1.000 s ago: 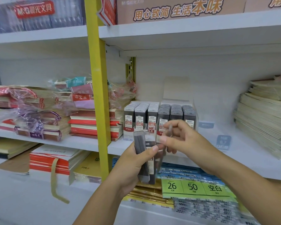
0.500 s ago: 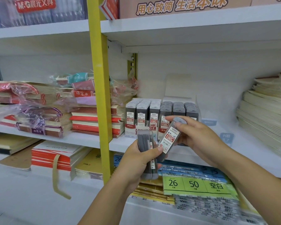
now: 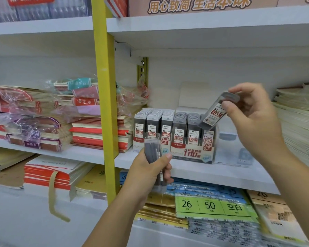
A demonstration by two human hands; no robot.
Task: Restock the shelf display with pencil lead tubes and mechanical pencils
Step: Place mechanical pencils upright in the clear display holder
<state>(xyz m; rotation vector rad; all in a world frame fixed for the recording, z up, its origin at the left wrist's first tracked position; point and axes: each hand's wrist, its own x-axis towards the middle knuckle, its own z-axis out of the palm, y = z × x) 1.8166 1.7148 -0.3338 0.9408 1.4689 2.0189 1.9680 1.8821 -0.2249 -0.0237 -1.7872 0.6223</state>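
Yellow steel of the upright (image 3: 103, 104) splits the frame; left of it, wrapped notebook stacks (image 3: 43, 122) fill the shelves. Just right of it, at lower centre, our left hand (image 3: 150, 173) has its fingers curled round a bundle of lead tubes (image 3: 151, 150), thumb pressed across the front. We judge this a ready supply held close below the display box (image 3: 175, 139) on the white shelf (image 3: 212, 173). The box's rows stand upright, labels forward, 0.5 at left and 0.7 at right. At centre right our right hand (image 3: 253, 118) pinches a single tube (image 3: 216, 111) near its cap between thumb and fingertips. It is tilted, its lower end above the rightmost 0.7 row, probably so that it slots in label-forward. We see no mechanical pencils.
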